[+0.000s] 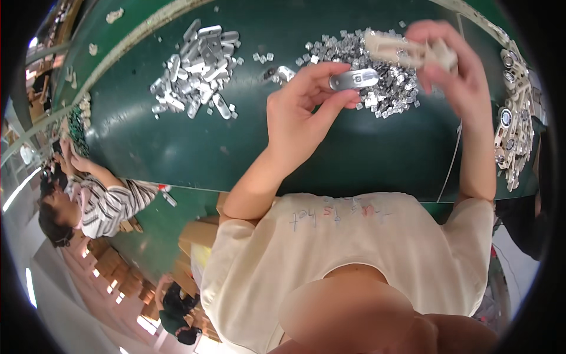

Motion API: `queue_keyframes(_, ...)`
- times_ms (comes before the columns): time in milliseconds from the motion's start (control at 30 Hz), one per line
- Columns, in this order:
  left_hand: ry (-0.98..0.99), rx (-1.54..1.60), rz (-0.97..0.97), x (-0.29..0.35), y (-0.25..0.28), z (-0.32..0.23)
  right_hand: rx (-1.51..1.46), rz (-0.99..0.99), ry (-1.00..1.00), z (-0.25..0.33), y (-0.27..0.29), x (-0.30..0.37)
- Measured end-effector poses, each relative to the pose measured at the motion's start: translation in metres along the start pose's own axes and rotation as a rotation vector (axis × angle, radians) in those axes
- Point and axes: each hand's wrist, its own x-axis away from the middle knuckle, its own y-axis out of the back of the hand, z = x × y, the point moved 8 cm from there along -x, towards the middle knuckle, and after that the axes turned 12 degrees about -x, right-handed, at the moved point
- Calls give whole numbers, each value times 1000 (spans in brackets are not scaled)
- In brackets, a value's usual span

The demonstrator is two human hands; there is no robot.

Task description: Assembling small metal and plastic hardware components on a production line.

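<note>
My left hand pinches a shiny silver oval plate between thumb and fingertips, over the worktable. Held up at the right, my right hand grips a beige plastic part, smeared by motion, with a long arm and a blocky end. Its exact kind cannot be made out. Below and between both hands spreads a heap of small silver square pieces. A few silver pieces lie just beyond my left hand.
The green worktable carries a pile of silver oval plates at the left. Along its right edge lie beige parts with round discs. A person in a striped top works farther left; cardboard boxes stand below.
</note>
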Motion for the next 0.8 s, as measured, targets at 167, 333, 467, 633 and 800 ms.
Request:
queue_keyframes(167,-38,19,35,2,-6,-6,396,58,404,32,-47,23)
queue_keyframes(333,-88,32,70,6,-10,-9,530,120,440,26,-55,27)
queue_keyframes(467,-65,41,88,9,-13,-11,525,106,409,26,-56,29)
queue_keyframes(633,-76,73,88,10,-16,-11,522,80,382,25,-54,33)
queue_keyframes(800,-57,113,107,10,-16,-9,559,87,419,25,-55,35)
